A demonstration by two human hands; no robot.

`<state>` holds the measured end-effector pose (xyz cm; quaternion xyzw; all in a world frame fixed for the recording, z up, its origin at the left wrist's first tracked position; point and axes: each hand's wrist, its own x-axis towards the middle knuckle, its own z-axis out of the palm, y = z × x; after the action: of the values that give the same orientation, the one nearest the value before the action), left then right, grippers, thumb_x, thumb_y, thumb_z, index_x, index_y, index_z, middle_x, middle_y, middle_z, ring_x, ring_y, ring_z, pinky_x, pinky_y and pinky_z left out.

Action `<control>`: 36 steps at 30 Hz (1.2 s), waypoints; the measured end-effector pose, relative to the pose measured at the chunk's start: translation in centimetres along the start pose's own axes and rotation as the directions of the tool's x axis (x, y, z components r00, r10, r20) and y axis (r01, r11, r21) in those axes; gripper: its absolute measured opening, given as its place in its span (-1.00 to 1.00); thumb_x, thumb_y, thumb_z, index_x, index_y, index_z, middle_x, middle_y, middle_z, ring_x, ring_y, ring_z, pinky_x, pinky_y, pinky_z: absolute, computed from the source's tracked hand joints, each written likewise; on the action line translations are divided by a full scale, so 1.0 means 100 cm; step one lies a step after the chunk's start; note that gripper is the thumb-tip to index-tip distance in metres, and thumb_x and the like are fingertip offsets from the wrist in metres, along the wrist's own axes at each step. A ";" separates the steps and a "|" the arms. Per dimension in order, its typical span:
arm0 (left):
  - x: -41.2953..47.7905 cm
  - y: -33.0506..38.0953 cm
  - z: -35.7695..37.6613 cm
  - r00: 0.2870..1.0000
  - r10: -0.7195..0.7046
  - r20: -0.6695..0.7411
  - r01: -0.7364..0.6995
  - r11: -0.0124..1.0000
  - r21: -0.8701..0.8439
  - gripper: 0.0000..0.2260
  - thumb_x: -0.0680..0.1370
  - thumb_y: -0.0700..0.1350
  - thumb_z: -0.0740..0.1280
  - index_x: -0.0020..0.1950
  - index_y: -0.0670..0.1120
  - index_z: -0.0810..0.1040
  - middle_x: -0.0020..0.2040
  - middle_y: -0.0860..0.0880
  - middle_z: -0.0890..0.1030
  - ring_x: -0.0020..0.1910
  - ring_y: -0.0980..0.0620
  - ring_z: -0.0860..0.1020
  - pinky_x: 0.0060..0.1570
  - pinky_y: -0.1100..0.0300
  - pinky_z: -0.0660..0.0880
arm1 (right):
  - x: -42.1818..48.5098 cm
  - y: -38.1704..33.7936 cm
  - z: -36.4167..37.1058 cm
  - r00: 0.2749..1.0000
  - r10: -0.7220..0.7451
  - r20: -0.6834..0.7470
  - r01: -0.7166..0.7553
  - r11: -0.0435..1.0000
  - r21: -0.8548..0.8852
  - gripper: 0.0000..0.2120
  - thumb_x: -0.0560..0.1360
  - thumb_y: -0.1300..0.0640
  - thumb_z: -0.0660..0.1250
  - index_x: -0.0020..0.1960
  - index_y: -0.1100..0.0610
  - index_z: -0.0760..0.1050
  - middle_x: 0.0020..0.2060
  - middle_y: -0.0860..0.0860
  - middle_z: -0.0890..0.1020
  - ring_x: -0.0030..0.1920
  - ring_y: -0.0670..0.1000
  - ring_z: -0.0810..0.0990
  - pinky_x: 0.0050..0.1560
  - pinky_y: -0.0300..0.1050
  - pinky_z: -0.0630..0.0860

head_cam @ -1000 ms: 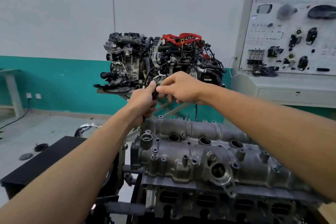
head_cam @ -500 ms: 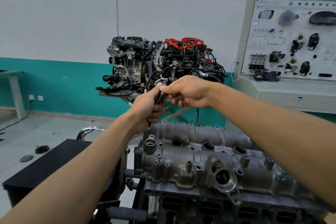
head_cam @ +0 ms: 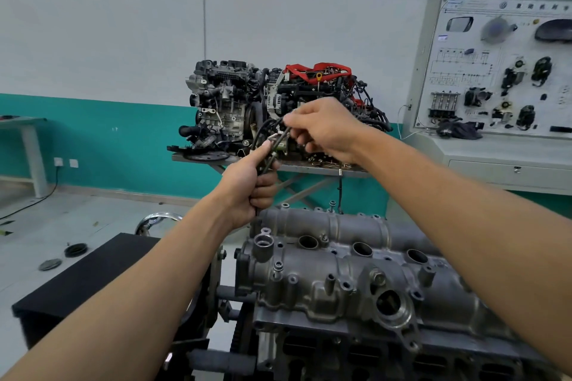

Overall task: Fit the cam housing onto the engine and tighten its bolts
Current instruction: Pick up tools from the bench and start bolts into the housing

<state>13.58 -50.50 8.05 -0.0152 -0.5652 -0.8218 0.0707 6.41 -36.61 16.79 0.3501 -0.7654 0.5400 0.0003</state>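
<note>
In the head view, a thin dark tool (head_cam: 276,148) is held up in the air between both hands, above and behind the far left end of the cam housing (head_cam: 340,260). Its long axis is tilted: the lower end points down and to the left, and the upper end points up and to the right. What kind of head the tool carries cannot be told, as that part is blurred.

The left grip (head_cam: 247,192), a bare hand, is clenched round the lower part of the tool, with the thumb laid up along the shaft. A short tip of the tool is seen sticking out under this hand, just above the housing's corner. The right grip (head_cam: 322,130), also bare, is closed on the upper end, which is pinched by the fingertips.

The cam housing is seated on top of the engine (head_cam: 356,359) in the foreground. Its long axis is laid across the picture from left to right, and its round openings are turned upward. Small bolts (head_cam: 332,203) are seen standing upright along its far edge.

A second engine (head_cam: 235,102) with red parts is carried on a counter (head_cam: 198,159) against the green and white wall. A training board (head_cam: 483,71) with mounted car parts is placed at the right, and a black box (head_cam: 80,281) at the lower left.
</note>
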 end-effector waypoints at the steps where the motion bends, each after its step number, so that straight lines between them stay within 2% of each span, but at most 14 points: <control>1: 0.001 -0.002 -0.001 0.999 0.011 -0.042 -0.011 1.000 0.008 -0.61 0.67 0.17 0.17 -0.23 -0.05 0.41 -0.53 0.08 0.18 -0.62 0.16 0.10 -0.65 0.31 0.00 | 0.003 0.002 -0.005 0.997 -0.010 -0.073 0.006 0.999 -0.047 -0.81 0.59 0.19 0.35 -0.14 0.26 0.63 -0.37 0.05 0.58 -0.41 -0.05 0.48 -0.46 -0.26 0.43; 2: 0.001 -0.004 -0.003 0.996 0.026 -0.088 -0.024 0.999 0.033 -0.63 0.68 0.14 0.16 -0.22 -0.06 0.40 -0.53 0.08 0.19 -0.61 0.16 0.10 -0.65 0.31 0.01 | 0.004 0.006 -0.008 0.994 -0.021 -0.104 0.007 0.991 -0.136 -0.79 0.59 0.18 0.34 -0.11 0.30 0.64 -0.35 0.09 0.60 -0.38 0.00 0.48 -0.42 -0.25 0.43; 4: 0.002 -0.008 -0.007 0.985 0.078 -0.151 -0.055 0.987 0.152 -0.64 0.71 0.10 0.12 -0.20 -0.06 0.39 -0.52 0.08 0.21 -0.59 0.14 0.11 -0.64 0.30 0.04 | 0.001 0.019 -0.008 0.998 -0.037 -0.043 0.019 0.932 -0.362 -0.75 0.59 0.15 0.34 -0.11 0.33 0.64 -0.27 0.19 0.66 -0.33 0.04 0.48 -0.34 -0.21 0.44; 6: 0.004 -0.011 -0.010 0.978 0.144 -0.154 -0.094 0.950 0.298 -0.63 0.72 0.09 0.10 -0.20 -0.08 0.39 -0.52 0.07 0.22 -0.59 0.13 0.13 -0.63 0.29 0.07 | -0.007 0.034 0.000 0.999 -0.032 0.030 0.042 0.870 -0.492 -0.74 0.59 0.12 0.35 -0.15 0.28 0.66 -0.26 0.15 0.69 -0.36 -0.03 0.51 -0.32 -0.21 0.43; 9: 0.004 -0.014 -0.011 0.972 0.205 -0.118 -0.138 0.897 0.419 -0.63 0.71 0.07 0.12 -0.22 -0.09 0.40 -0.53 0.07 0.24 -0.60 0.12 0.15 -0.62 0.28 0.11 | -0.010 0.045 0.008 0.997 -0.034 0.068 0.064 0.858 -0.510 -0.79 0.58 0.10 0.35 -0.16 0.16 0.67 -0.36 -0.03 0.64 -0.38 -0.12 0.51 -0.34 -0.24 0.42; 15: 0.003 -0.018 -0.013 0.961 0.263 -0.087 -0.188 0.849 0.494 -0.62 0.71 0.06 0.13 -0.21 -0.11 0.45 -0.54 0.08 0.27 -0.59 0.13 0.19 -0.58 0.28 0.14 | -0.004 0.050 0.017 0.989 -0.062 0.136 0.132 0.792 -0.597 -0.83 0.58 0.07 0.36 -0.14 0.07 0.65 -0.36 -0.13 0.60 -0.38 -0.18 0.50 -0.39 -0.35 0.36; 21: 0.003 -0.020 -0.015 0.964 0.244 -0.107 -0.173 0.879 0.445 -0.63 0.71 0.06 0.14 -0.20 -0.11 0.44 -0.53 0.08 0.26 -0.59 0.13 0.18 -0.62 0.30 0.14 | -0.002 0.051 0.015 0.980 -0.106 0.167 0.185 0.782 -0.595 -0.85 0.57 0.10 0.38 -0.18 0.04 0.62 -0.39 -0.16 0.59 -0.43 -0.23 0.51 -0.45 -0.46 0.34; 25: 0.004 -0.020 -0.017 0.969 0.211 -0.131 -0.148 0.914 0.378 -0.63 0.72 0.07 0.12 -0.21 -0.09 0.41 -0.53 0.08 0.24 -0.60 0.13 0.15 -0.62 0.31 0.10 | -0.002 0.052 0.017 0.976 -0.130 0.173 0.208 0.783 -0.587 -0.84 0.57 0.10 0.38 -0.13 0.12 0.66 -0.37 -0.14 0.60 -0.39 -0.19 0.51 -0.43 -0.46 0.36; 28: 0.006 -0.022 -0.019 0.948 0.240 -0.208 -0.161 0.927 0.339 -0.63 0.71 0.07 0.12 -0.22 -0.09 0.40 -0.54 0.07 0.24 -0.60 0.11 0.15 -0.60 0.30 0.08 | -0.002 0.053 0.018 0.970 -0.103 0.220 0.221 0.752 -0.621 -0.84 0.56 0.09 0.40 -0.09 0.15 0.69 -0.33 -0.10 0.65 -0.37 -0.18 0.55 -0.39 -0.43 0.42; 31: 0.009 -0.024 -0.021 0.888 0.341 -0.308 -0.176 0.871 0.458 -0.60 0.70 0.08 0.14 -0.27 -0.08 0.42 -0.55 0.09 0.31 -0.59 0.12 0.22 -0.57 0.23 0.15 | -0.003 0.063 0.022 0.960 -0.015 0.280 0.203 0.727 -0.656 -0.83 0.55 0.07 0.42 -0.08 0.15 0.71 -0.28 -0.04 0.71 -0.30 -0.09 0.64 -0.28 -0.29 0.56; 34: 0.012 -0.028 -0.027 0.816 0.471 -0.334 -0.152 0.733 0.663 -0.52 0.71 0.06 0.12 -0.33 -0.13 0.49 -0.65 0.14 0.35 -0.67 0.19 0.31 -0.62 0.36 0.18 | -0.002 0.071 0.032 0.955 -0.017 0.297 0.236 0.649 -0.723 -0.79 0.53 0.02 0.44 -0.14 0.16 0.70 -0.38 -0.05 0.65 -0.39 -0.12 0.55 -0.36 -0.27 0.45; 36: 0.014 -0.031 -0.029 0.828 0.478 -0.294 -0.115 0.657 0.745 -0.52 0.71 0.04 0.11 -0.30 -0.13 0.55 -0.65 0.18 0.41 -0.67 0.23 0.34 -0.64 0.35 0.20 | 0.000 0.072 0.036 0.957 -0.028 0.289 0.250 0.586 -0.771 -0.67 0.53 -0.06 0.41 -0.25 0.17 0.64 -0.41 0.01 0.61 -0.39 -0.04 0.53 -0.32 -0.15 0.48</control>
<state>11.97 -52.25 4.29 0.1153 -0.7872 -0.4998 0.3423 3.88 -38.31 9.31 0.4356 -0.8895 0.0899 0.1051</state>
